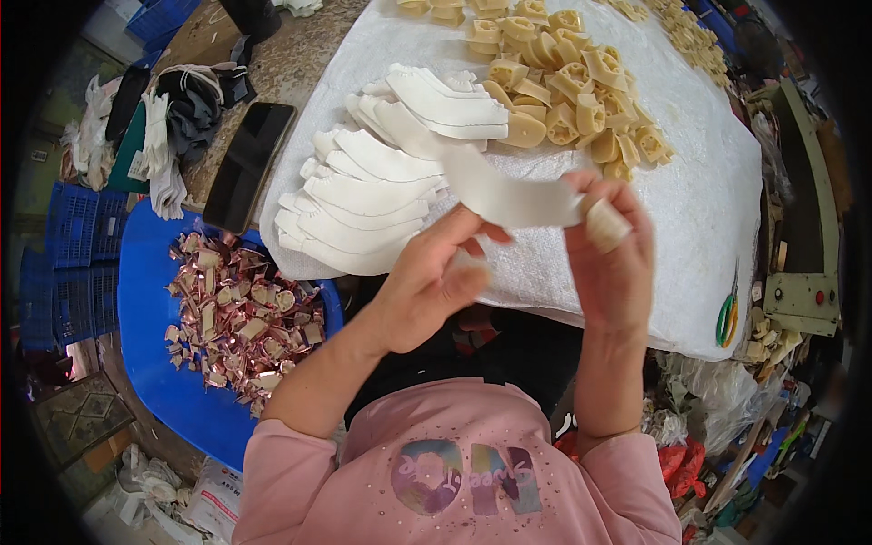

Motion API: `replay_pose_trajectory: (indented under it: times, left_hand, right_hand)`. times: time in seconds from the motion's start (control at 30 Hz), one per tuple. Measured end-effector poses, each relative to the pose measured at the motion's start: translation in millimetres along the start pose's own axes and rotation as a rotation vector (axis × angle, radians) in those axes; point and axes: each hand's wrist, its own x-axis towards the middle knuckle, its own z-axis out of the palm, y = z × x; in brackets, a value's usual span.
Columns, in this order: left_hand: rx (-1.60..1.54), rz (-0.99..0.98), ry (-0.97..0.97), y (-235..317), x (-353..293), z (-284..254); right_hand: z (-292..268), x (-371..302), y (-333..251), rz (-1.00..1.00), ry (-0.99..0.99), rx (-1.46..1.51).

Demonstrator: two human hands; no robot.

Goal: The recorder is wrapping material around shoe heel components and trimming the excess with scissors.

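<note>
Rocking a dusty pink tee (363,500) with short, loose sleeves (286,468). Pretty busy up front: chunky letter shapes (427,450) in patchy purple, teal-grey and tan, plus loopy script (502,475) layered right over them. Also sprinkled with tiny dark dots (468,521), kinda like studs. Bare forearms (613,372) and hands (422,286) past the sleeves. Black legwear (409,350) below, mostly out of sight.

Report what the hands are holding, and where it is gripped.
The right hand holds a curved white strip by its right end, plus a beige piece; the left hand appears empty.
</note>
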Motion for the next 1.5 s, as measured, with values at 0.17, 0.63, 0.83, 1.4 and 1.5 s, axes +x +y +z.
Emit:
replay_pose_trajectory:
  times: [0.17, 0.63, 0.83, 1.4, 1.5]
  left_hand:
    - [-0.797, -0.455, 0.295, -5.5, -4.3, 29.5]
    - [-0.980, -0.516, 0.363, 1.3, -1.2, 47.7]
    - [-0.791, -0.457, 0.286, -10.6, -14.6, 40.4]
    - [-0.672, -0.319, 0.204, 21.8, -15.5, 50.3]
    - [-0.603, -0.315, 0.205, 20.3, -17.6, 50.4]
  right_hand:
    - [-35.7, -27.6, 15.3, 0.111, -0.106, -0.227]
    - [-89.0, -2.1, 34.9, -0.178, 0.301, -1.480]
    - [-94.5, -25.8, 31.5, -0.238, 0.146, -1.098]
    - [-13.3, -52.4, 45.3, -0.816, -0.013, -0.771]
    - [-13.0, -52.2, 45.4, -0.830, 0.009, -0.762]
